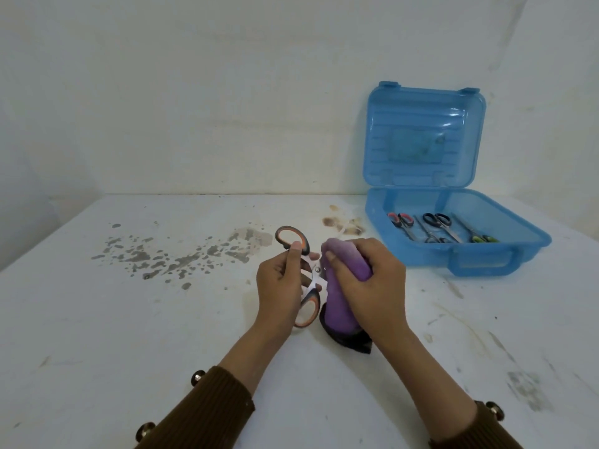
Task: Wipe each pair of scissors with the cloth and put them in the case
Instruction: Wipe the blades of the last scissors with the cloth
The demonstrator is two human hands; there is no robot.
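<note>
My left hand (281,283) grips a pair of scissors with grey and orange handles (293,239), the handles spread apart, one loop above my fingers and one below. My right hand (366,283) is closed on a purple cloth (338,306) wrapped around the blades, which are hidden inside it. The cloth's dark lower end rests on the table. At the right stands an open blue plastic case (460,257), lid upright. Inside lie several scissors: a red-handled pair (401,220), a black-handled pair (437,220) and a green-handled pair (483,238).
The white table (129,335) carries grey paint-like stains (168,254) at the left and brown marks (340,222) near the case. A white wall rises behind the table's far edge. Brown sleeves with round buttons cover both forearms.
</note>
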